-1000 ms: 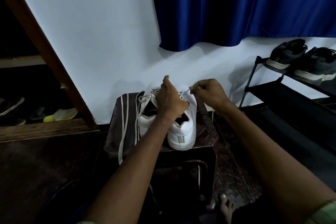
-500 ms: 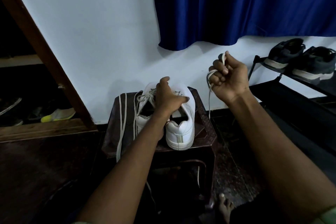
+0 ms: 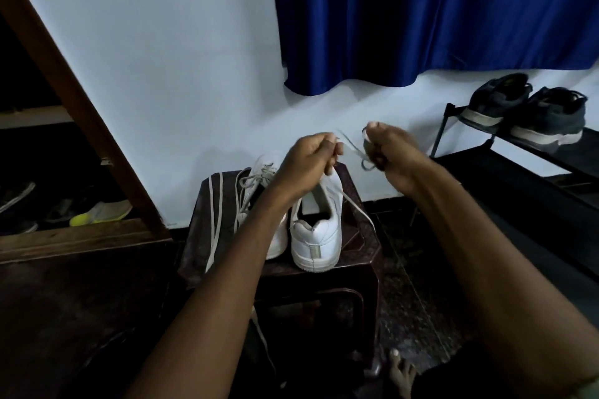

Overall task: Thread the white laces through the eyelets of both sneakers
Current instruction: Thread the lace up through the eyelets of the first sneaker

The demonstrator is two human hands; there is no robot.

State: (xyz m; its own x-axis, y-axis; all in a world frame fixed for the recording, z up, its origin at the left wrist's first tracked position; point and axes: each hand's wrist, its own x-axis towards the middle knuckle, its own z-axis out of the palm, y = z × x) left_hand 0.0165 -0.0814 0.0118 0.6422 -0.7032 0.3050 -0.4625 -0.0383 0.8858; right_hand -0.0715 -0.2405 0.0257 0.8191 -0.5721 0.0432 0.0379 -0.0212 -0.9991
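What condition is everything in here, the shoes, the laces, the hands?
Left hand: raised above the shoes, pinching the lace.
Right hand: raised, gripping the lace.
Lace: held between both hands, its tail trailing down to the stool.
Right sneaker: upright on the stool, heel toward the camera.
Left sneaker: upright, partly laced.
Spare lace: draped loose over the stool edge.
Stool: standing, carrying both sneakers.

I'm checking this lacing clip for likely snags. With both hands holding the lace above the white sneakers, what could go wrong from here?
1. The left hand and right hand stretch the thin white lace above the white leather sneaker; a hard pull might tip it off the dark brown stool.
2. The loose white lace draped over the stool's edge could slide off.
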